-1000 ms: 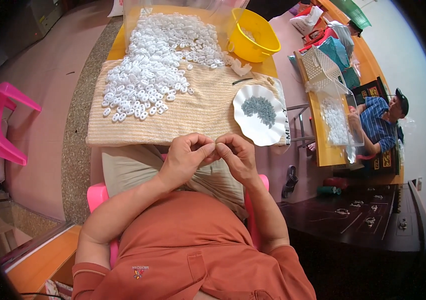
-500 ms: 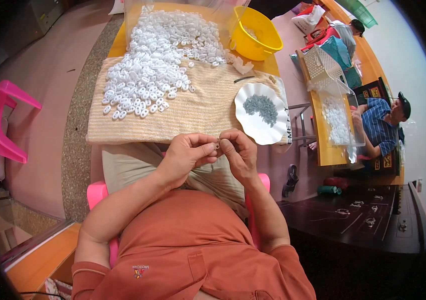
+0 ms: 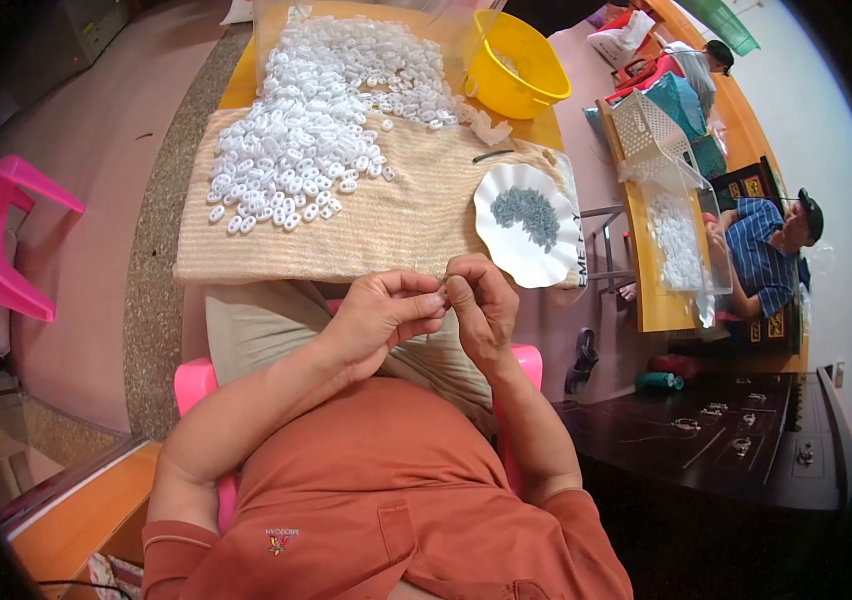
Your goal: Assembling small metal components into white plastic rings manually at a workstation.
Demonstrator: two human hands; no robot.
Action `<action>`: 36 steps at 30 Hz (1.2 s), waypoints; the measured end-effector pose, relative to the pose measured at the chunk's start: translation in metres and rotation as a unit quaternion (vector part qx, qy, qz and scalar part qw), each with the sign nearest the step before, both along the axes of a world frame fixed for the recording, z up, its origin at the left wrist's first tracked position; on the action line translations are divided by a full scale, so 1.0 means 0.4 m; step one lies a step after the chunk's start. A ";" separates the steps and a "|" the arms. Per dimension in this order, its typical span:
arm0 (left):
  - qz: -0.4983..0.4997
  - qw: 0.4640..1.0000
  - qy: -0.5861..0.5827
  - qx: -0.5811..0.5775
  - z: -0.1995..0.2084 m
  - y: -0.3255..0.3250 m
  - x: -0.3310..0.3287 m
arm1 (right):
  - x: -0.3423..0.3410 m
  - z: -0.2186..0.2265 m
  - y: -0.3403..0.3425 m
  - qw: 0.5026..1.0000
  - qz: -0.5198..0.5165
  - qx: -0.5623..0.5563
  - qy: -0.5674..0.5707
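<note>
Head view: left hand (image 3: pixel 386 318) and right hand (image 3: pixel 483 308) pinch a small part (image 3: pixel 445 288) near the towel (image 3: pixel 311 262)'s near edge, the part's direction and long axis indiscernible.

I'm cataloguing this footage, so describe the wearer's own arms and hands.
The left hand and right hand are bare: no gloves, rings or watch show. Both forearms are uncovered too, with no cables or markings visible on them. The left sleeve and right sleeve are short and rust-orange; a thin paler stripe runs near the left one's hem.
</note>
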State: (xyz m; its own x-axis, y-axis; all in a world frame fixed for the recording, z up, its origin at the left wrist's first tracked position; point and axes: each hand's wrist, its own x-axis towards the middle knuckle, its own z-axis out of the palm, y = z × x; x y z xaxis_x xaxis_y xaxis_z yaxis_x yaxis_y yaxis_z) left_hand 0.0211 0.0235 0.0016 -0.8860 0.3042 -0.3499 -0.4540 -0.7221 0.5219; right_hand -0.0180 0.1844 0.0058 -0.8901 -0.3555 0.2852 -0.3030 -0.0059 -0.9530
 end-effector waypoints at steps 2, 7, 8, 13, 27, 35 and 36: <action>-0.003 1.000 0.002 -0.010 -0.003 -0.001 -0.002 | -0.003 -0.003 0.002 1.000 0.003 0.013 0.003; -0.002 0.999 0.015 -0.039 0.005 -0.002 -0.004 | -0.007 -0.001 0.002 1.000 0.007 0.020 -0.018; 0.000 0.999 0.017 -0.043 0.006 -0.001 -0.003 | -0.008 0.000 0.002 0.999 0.006 0.029 -0.024; -0.009 0.998 0.019 -0.051 0.005 -0.005 -0.008 | -0.009 0.005 0.008 0.998 0.010 0.033 -0.055; 0.030 0.998 0.010 -0.051 0.014 -0.016 -0.012 | -0.009 -0.011 0.018 0.994 0.040 -0.002 -0.099; 0.044 0.998 0.003 -0.045 0.009 -0.018 -0.014 | -0.008 -0.014 0.017 0.994 0.040 0.005 -0.102; 0.045 0.998 0.002 -0.042 0.007 -0.018 -0.015 | -0.008 -0.017 0.017 0.995 0.037 0.013 -0.096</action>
State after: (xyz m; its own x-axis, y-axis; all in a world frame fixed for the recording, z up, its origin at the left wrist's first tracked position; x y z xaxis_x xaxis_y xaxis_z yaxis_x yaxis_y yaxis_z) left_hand 0.0151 0.0162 0.0045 -0.9101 0.1931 -0.3666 -0.3868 -0.7130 0.5848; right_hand -0.0212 0.1912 -0.0008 -0.8986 -0.4267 0.1017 -0.1148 0.0051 -0.9934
